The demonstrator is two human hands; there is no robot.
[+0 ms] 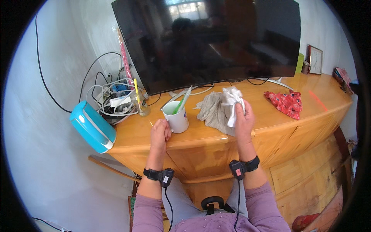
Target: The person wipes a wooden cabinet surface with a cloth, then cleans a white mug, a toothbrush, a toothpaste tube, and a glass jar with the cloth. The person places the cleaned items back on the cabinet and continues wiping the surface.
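Note:
My left hand [160,134] grips the handle side of a white mug [178,121] near the cabinet's front edge; the fingers mostly hide the handle. Out of the mug lean a green slender item [177,108] and a whitish tube-like one [187,96]. Between the thumb and fingers of my right hand [245,119] is a bunched white cloth [232,97], part of it hanging down. Behind and below that cloth, a crumpled grey-beige cloth [213,113] lies on the wooden cabinet top [258,113].
A large television [214,43] stands behind the mug. To the left are a blue electric kettle [92,127], tangled cables [101,101] and a glass jar [142,107]. A red patterned cloth [285,103] lies to the right, with a framed clock [315,60] farther back.

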